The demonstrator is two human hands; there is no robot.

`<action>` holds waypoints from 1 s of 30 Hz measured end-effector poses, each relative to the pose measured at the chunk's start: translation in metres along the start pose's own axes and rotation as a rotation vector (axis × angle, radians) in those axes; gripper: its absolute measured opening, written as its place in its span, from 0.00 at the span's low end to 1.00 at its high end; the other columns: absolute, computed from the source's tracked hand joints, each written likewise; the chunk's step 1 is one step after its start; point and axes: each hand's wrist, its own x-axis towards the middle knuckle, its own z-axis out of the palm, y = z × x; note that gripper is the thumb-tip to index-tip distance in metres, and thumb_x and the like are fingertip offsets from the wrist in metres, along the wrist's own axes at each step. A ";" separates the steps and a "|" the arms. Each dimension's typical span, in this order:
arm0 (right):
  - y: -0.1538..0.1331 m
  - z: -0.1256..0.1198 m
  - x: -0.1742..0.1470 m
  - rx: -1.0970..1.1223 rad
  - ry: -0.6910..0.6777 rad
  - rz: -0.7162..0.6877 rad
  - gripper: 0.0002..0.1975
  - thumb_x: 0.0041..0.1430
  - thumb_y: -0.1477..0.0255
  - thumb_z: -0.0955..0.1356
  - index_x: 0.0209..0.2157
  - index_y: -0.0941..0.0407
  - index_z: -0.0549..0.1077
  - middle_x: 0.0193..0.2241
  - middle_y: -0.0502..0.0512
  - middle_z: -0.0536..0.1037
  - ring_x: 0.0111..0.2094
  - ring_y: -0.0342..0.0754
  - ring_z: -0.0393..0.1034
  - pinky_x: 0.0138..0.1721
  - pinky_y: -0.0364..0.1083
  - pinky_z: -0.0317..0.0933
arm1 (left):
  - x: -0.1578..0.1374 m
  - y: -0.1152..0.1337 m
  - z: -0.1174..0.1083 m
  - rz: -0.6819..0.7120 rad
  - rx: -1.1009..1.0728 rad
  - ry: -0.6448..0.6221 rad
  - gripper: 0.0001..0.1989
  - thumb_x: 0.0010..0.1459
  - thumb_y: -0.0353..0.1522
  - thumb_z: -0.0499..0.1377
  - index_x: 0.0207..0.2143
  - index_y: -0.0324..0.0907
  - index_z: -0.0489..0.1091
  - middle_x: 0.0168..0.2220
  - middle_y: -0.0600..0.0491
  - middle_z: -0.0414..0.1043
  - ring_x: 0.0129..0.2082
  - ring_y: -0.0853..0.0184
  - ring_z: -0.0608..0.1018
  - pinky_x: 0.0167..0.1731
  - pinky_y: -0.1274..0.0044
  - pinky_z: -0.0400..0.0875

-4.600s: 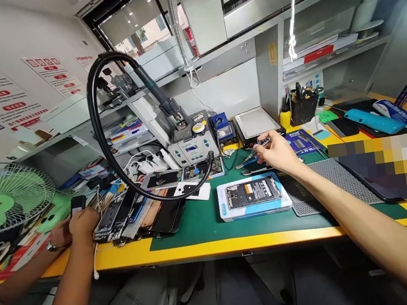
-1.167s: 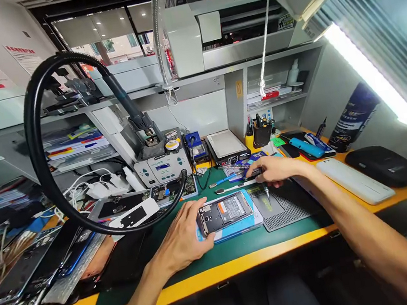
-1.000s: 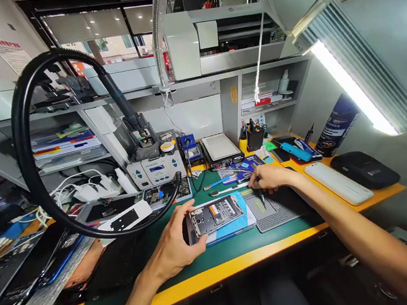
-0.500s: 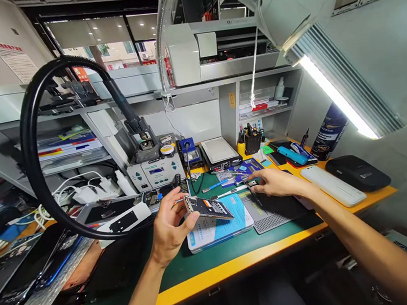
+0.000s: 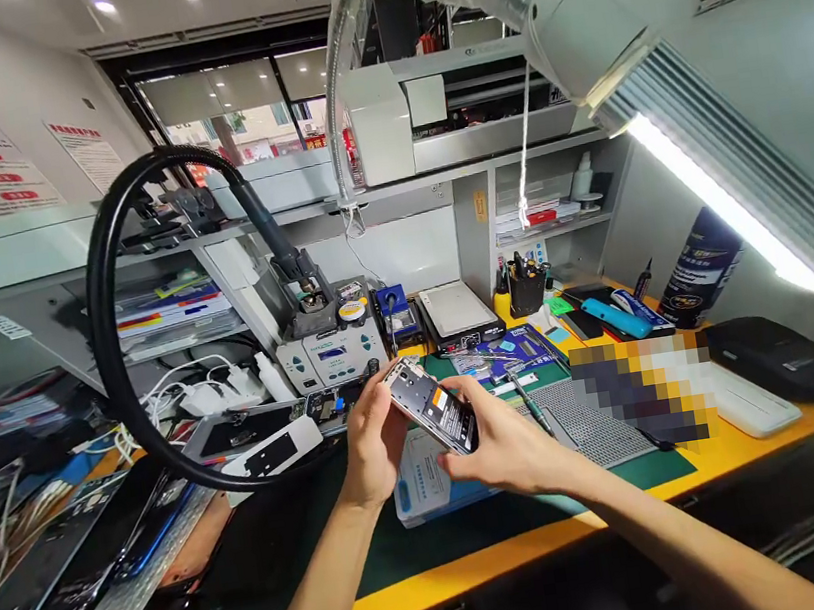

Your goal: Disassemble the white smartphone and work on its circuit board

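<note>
The bench is crowded. A thick black hose [image 5: 107,357] loops up from the left and comes down onto the grey soldering station [image 5: 330,351] at the back, its lower curve sweeping just in front of a white phone cover [image 5: 272,452] and an open circuit board. To the left lies a heap of dark phone screens [image 5: 72,564], spread over the yellow bench edge [image 5: 447,587]. Right of the station sit a small blue box [image 5: 393,309], a flat white-topped heater [image 5: 457,310] and a black pot of tools [image 5: 528,293]. A grey gridded mat [image 5: 589,416] lies on the green mat [image 5: 381,551] to the right, with a screwdriver [image 5: 531,407] resting across its near corner. A lamp [image 5: 724,190] slants overhead on the right.

The opened phone [image 5: 434,414] is held up off the bench, tilted, inner side facing up, just above the blue-and-white box [image 5: 421,485] on the green mat. The left hand [image 5: 373,441] grips its upper left edge, fingers curled over the top and thumb underneath. The right hand [image 5: 505,438] closes on the lower right end, thumb lying over the face. Both forearms reach in from the near edge, meeting at the phone.
</note>
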 end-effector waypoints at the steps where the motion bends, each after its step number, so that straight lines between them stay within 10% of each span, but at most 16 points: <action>1: -0.001 0.006 0.003 -0.006 0.067 0.017 0.32 0.51 0.69 0.73 0.57 0.54 0.61 0.42 0.54 0.75 0.37 0.50 0.71 0.37 0.48 0.66 | 0.002 -0.004 0.006 -0.023 -0.064 0.012 0.23 0.61 0.46 0.61 0.50 0.38 0.74 0.48 0.43 0.78 0.51 0.53 0.78 0.49 0.68 0.73; 7: 0.001 0.017 0.018 0.008 0.136 0.030 0.43 0.52 0.58 0.74 0.64 0.58 0.55 0.59 0.67 0.68 0.56 0.59 0.67 0.53 0.55 0.64 | 0.018 -0.016 0.017 -0.216 -0.238 0.024 0.30 0.66 0.51 0.49 0.51 0.36 0.75 0.43 0.43 0.80 0.45 0.54 0.81 0.46 0.68 0.75; 13: 0.008 -0.020 0.040 -0.129 0.053 -0.098 0.12 0.63 0.61 0.68 0.38 0.54 0.79 0.34 0.53 0.82 0.30 0.47 0.74 0.32 0.46 0.64 | 0.028 -0.008 0.001 -0.424 -0.357 0.006 0.33 0.67 0.52 0.46 0.47 0.33 0.75 0.36 0.41 0.81 0.35 0.57 0.83 0.38 0.68 0.77; 25: 0.018 -0.014 0.055 -0.080 0.103 -0.246 0.06 0.62 0.70 0.70 0.31 0.55 0.77 0.30 0.50 0.80 0.31 0.45 0.73 0.32 0.44 0.62 | 0.025 0.000 -0.005 -0.463 -0.288 0.018 0.30 0.67 0.50 0.46 0.46 0.34 0.76 0.32 0.43 0.80 0.28 0.59 0.82 0.31 0.70 0.77; 30: 0.041 -0.069 0.055 0.175 0.703 -0.097 0.12 0.60 0.62 0.70 0.33 0.56 0.75 0.21 0.49 0.75 0.22 0.44 0.69 0.23 0.43 0.60 | 0.022 0.008 -0.005 -0.493 -0.202 -0.008 0.36 0.68 0.50 0.42 0.39 0.29 0.77 0.32 0.38 0.79 0.26 0.58 0.81 0.27 0.71 0.77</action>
